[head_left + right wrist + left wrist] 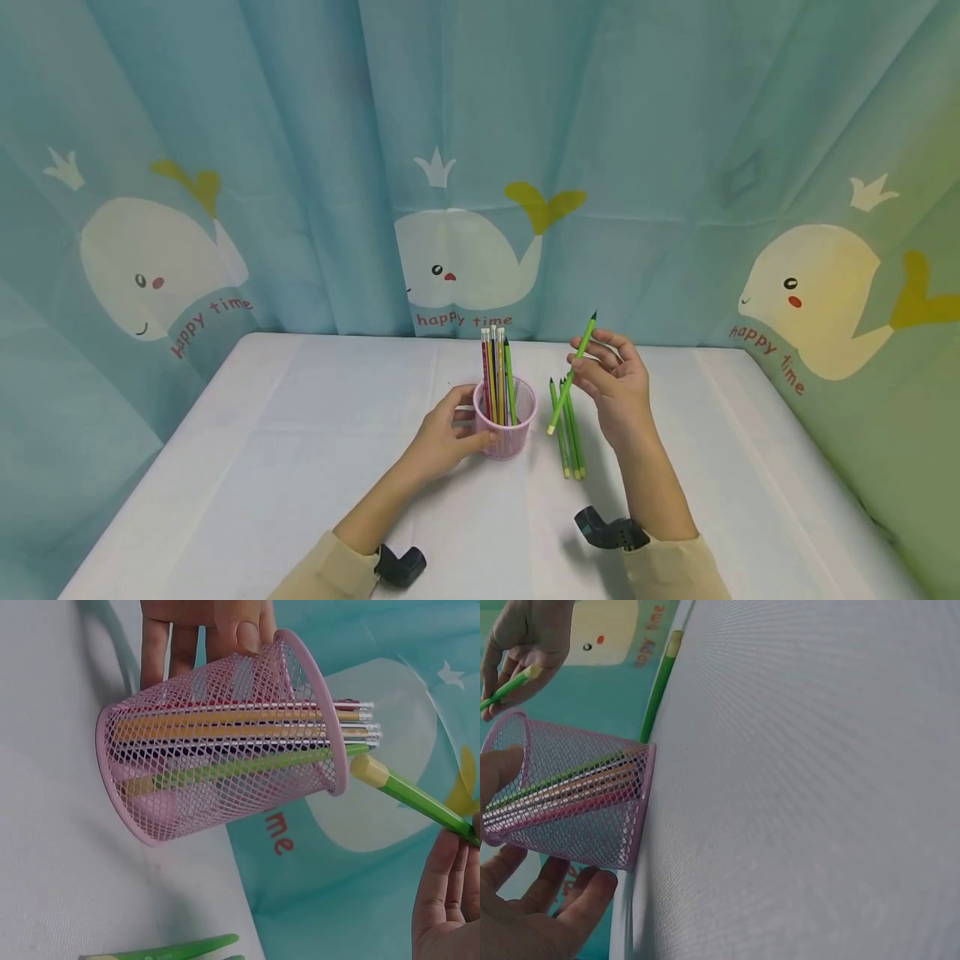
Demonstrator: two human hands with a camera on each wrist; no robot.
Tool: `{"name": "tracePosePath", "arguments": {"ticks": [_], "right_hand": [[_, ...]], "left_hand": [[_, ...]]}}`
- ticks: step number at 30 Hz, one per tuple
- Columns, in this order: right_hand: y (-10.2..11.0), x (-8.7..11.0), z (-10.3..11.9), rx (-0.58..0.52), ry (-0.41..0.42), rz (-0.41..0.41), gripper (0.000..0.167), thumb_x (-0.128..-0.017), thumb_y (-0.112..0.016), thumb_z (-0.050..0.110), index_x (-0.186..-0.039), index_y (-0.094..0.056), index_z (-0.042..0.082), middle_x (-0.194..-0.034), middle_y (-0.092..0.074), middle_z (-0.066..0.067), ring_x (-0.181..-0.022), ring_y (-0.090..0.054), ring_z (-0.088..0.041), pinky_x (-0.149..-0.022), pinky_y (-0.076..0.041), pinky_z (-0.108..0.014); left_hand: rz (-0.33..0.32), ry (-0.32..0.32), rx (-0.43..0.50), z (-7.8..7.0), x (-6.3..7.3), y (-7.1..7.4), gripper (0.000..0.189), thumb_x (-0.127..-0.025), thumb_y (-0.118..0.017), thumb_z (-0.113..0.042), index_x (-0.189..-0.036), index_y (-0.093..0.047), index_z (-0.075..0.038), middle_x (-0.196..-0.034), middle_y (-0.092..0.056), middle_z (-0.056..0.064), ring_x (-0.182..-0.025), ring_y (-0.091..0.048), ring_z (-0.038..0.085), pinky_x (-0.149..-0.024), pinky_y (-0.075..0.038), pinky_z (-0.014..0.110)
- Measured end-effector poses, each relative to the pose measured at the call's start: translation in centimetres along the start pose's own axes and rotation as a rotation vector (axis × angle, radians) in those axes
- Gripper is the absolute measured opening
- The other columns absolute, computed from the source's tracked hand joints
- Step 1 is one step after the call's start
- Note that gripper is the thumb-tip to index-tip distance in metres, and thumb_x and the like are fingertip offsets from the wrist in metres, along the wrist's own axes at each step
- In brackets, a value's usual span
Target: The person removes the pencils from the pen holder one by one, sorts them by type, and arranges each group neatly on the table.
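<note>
A pink mesh pencil cup (517, 429) stands on the table with several pencils in it. Among them are red and yellow ones with their eraser ends up, and a green pencil (509, 367) with its dark point up. My left hand (438, 437) grips the cup from its left side, thumb in front. Just right of the cup, my right hand (622, 387) pinches another green pencil (420, 796), tilted, dark point up. Its pale yellow end hangs near the cup's rim in the right wrist view. Below that hand, several green pencils (576, 442) lie on the table.
The white table (337, 442) runs back to a blue-green curtain (645, 108) printed with whales. Dark wrist devices sit at both cuffs, the left device (401, 567) near the table's front and the right device (607, 531) farther in.
</note>
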State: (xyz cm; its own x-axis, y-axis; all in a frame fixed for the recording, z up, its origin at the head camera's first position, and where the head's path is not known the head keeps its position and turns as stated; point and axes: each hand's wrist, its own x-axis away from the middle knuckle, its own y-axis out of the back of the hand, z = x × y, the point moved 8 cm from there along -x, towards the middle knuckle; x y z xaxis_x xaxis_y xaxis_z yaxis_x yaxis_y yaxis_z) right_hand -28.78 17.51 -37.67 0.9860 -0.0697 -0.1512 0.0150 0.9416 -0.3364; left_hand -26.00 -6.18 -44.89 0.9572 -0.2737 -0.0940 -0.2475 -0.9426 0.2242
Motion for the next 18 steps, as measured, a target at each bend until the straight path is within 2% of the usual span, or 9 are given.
{"name": "tracePosePath", "arguments": {"ticks": [8, 16, 18], "right_hand": [[1.1, -0.3, -0.9, 0.07, -0.056, -0.04, 0.042, -0.09, -0.067, -0.006, -0.126, -0.052, 0.01, -0.114, -0.07, -0.003, -0.098, -0.07, -0.017, -0.075, -0.059, -0.024], [2.2, -0.7, -1.7, 0.107, -0.11, -0.054, 0.045, -0.089, -0.07, -0.003, -0.128, -0.053, 0.009, -0.113, -0.068, -0.001, -0.094, -0.07, -0.013, -0.072, -0.058, -0.021], [2.4, -0.8, -1.8, 0.115, -0.116, -0.052, 0.046, -0.089, -0.07, -0.003, -0.13, -0.053, 0.008, -0.113, -0.068, -0.002, -0.094, -0.07, -0.013, -0.072, -0.059, -0.021]], "left_hand": [[0.012, -0.005, -0.031, -0.1, 0.1, 0.0, 0.071, -0.082, -0.082, -0.015, -0.143, -0.045, -0.009, -0.135, -0.055, 0.016, -0.119, -0.059, 0.034, -0.1, -0.054, 0.046], [-0.001, 0.003, -0.012, -0.6, 0.2, 0.0, 0.071, -0.082, -0.082, -0.009, -0.142, -0.045, -0.007, -0.135, -0.055, 0.017, -0.119, -0.059, 0.037, -0.101, -0.053, 0.05], [0.007, -0.007, -0.012, -0.3, 0.1, 0.0, 0.071, -0.082, -0.083, -0.013, -0.142, -0.046, -0.009, -0.135, -0.055, 0.016, -0.119, -0.059, 0.035, -0.1, -0.054, 0.047]]}}
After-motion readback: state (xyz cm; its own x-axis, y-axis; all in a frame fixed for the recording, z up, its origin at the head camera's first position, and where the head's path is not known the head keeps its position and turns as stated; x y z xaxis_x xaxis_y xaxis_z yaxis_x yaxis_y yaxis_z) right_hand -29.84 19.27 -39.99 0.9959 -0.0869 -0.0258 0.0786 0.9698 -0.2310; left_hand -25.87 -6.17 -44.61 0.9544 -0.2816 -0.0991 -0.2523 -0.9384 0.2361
